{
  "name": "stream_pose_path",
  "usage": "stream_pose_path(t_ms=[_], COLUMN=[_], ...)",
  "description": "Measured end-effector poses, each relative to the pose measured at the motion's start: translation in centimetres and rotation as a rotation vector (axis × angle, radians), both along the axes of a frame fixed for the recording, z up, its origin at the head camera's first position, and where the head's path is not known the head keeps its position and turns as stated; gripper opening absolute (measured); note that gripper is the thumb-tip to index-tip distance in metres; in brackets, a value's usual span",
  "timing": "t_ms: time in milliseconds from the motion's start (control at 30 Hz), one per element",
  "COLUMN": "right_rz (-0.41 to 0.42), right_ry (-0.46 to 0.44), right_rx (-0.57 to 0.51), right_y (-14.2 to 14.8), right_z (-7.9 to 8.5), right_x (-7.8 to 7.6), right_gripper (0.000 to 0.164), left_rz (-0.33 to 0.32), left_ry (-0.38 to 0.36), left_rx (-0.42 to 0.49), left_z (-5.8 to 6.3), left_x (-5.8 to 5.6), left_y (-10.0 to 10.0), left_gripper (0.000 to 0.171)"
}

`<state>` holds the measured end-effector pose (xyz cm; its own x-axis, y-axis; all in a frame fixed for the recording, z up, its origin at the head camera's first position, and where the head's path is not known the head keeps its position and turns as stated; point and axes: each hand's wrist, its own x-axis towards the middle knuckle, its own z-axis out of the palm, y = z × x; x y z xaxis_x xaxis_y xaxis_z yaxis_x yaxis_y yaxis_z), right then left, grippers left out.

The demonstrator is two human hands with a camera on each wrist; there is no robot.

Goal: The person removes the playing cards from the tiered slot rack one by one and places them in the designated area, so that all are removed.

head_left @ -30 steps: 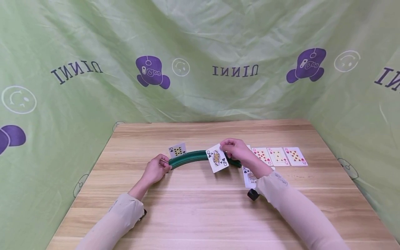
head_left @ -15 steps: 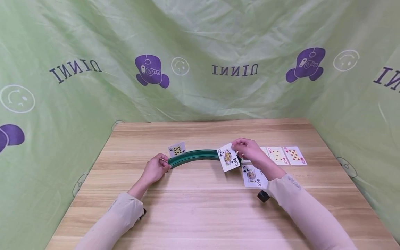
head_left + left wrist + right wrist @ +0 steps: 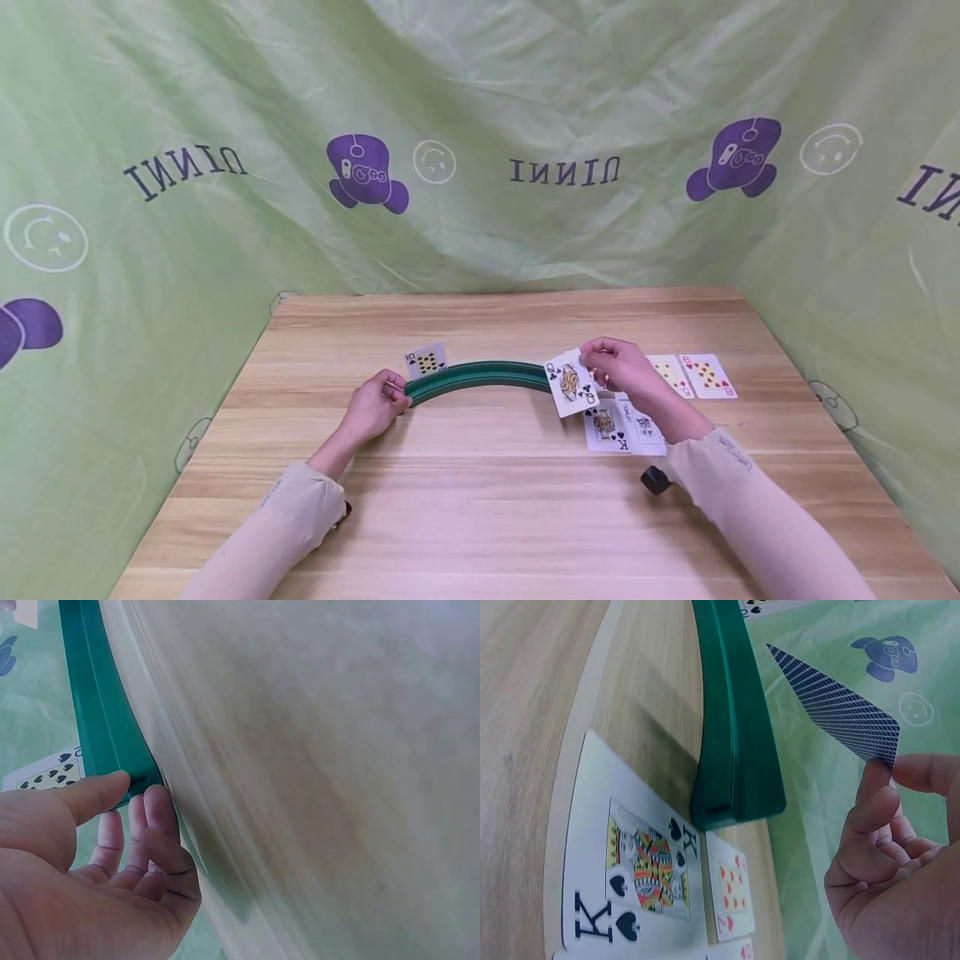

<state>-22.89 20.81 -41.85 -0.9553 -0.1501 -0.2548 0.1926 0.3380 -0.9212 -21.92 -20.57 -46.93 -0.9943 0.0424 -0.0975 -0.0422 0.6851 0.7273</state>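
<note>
My left hand [image 3: 371, 406] grips the left end of a curved green playing card holder [image 3: 483, 373], thumb on top and fingertips at its end in the left wrist view. A ten of spades [image 3: 426, 362] stands upright in the holder near that hand. Between thumb and fingers, my right hand [image 3: 618, 371] pinches a corner of a queen of clubs [image 3: 570, 385], its face toward the head camera. The queen hangs before the holder's right end and hides it from the head view. The right wrist view shows the card's dark patterned back [image 3: 844, 705], apart from the holder.
Right of the holder lie face-up cards: a king of spades [image 3: 604, 423], another face card [image 3: 645, 427], a five of diamonds [image 3: 667, 371] and an eight of hearts [image 3: 705, 377]. My right hand partly covers that row. Green printed cloth [image 3: 480, 233] encloses the wooden table [image 3: 465, 517].
My right hand has moved to the right along the holder with the queen of clubs, from past its middle to its right end. The left hand has stayed in place.
</note>
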Motion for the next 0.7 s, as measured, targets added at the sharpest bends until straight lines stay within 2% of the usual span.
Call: stream_pose_path(t_ms=[533,700], right_rz=[-0.042,-0.054], right_ry=[-0.002,-0.02], right_rx=[0.031,0.046], right_y=[3.1,4.1], right_z=[-0.2,-0.1], right_x=[0.9,1.3], right_gripper=[0.027,0.031], left_rz=[0.001,0.002], left_ry=[0.006,0.012], left_rx=[-0.001,-0.007], left_z=[-0.2,-0.1], left_x=[0.0,0.0], left_y=[-0.1,0.0], left_gripper=[0.022,0.022])
